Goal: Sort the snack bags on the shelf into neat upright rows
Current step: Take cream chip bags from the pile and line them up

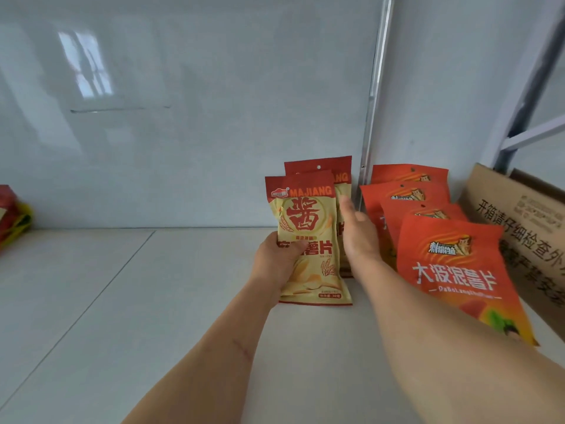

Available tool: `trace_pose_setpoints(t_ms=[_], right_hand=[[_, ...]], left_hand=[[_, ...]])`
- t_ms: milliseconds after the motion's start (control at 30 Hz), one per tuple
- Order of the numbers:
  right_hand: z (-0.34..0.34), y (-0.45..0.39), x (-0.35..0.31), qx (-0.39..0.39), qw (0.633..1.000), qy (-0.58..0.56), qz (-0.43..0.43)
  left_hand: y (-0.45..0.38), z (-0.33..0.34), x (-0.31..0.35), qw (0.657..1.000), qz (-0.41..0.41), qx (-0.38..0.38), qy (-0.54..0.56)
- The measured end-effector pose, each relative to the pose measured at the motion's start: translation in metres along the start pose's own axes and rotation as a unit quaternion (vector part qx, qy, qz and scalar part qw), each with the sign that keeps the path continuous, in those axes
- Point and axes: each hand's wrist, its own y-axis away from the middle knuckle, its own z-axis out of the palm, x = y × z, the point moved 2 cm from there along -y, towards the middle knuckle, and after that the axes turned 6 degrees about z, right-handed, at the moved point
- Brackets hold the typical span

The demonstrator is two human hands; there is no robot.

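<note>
Your left hand (276,261) grips the front MAJIANG bag (308,240) upright; your right hand (357,231), fingers apart, touches the rear bag (341,179) just behind.

I am looking at what seems to be a shop or stockroom shelf. A pale, smooth shelf board (153,301) runs wide under a glossy white back panel (183,117), with a metal upright (374,102) splitting the bay and a grey angled frame (532,87) at far right. Retail snack packets stand in rows: yellow-and-red bags marked MAJIANG (308,240), and just beside them a file of orange bags (452,270), four deep. A brown shipping carton (519,215) printed with Chinese text leans at the right edge. More bright packaging (12,215) shows at far left.
</note>
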Motion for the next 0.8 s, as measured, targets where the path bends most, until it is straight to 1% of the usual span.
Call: trace_pose_setpoints(t_ms=[100,167,300,400,500,567,667,733,800], right_hand=[[0.0,-0.001,0.004,-0.008,1.0,-0.005,0.0],[0.002,-0.003,0.008,-0.003,1.0,-0.024,0.001],[0.005,-0.01,0.012,0.007,0.999,-0.036,-0.022],[0.005,-0.017,0.014,0.002,0.999,-0.018,-0.034],[0.006,-0.02,0.013,0.015,0.999,0.005,-0.044],[0.008,-0.022,0.013,0.033,0.997,0.037,-0.057],[0.011,-0.018,0.009,0.081,0.986,0.122,-0.082],[0.013,-0.009,0.002,0.119,0.965,0.207,-0.108],[0.018,0.003,-0.007,0.145,0.94,0.266,-0.157]], left_hand=[[0.001,0.012,0.002,0.997,0.03,0.021,-0.064],[0.0,0.016,0.001,0.995,0.042,0.03,-0.086],[-0.007,0.019,-0.003,0.993,0.049,0.034,-0.104],[-0.012,0.022,-0.004,0.991,0.053,0.028,-0.121],[-0.015,0.02,0.001,0.992,0.052,0.014,-0.116],[-0.013,0.015,0.004,0.991,0.053,0.015,-0.119],[-0.003,0.004,0.008,0.987,0.055,0.044,-0.147],[0.004,-0.005,0.011,0.983,0.054,0.066,-0.164],[0.013,-0.016,0.016,0.971,0.069,0.089,-0.21]])
